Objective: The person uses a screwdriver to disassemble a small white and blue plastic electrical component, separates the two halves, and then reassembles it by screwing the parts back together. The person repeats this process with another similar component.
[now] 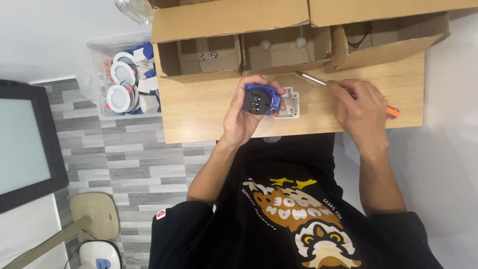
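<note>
The left hand (244, 117) grips the blue socket insert (259, 99) in curled fingers above the table (199, 107). At its three o'clock, the right hand (359, 105) pinches a screwdriver (311, 78), tip pointing toward ten o'clock.

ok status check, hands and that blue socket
Left hand grips blue socket above the table. Right hand holds screwdriver. White housing beside socket. Nothing blocking.
</note>
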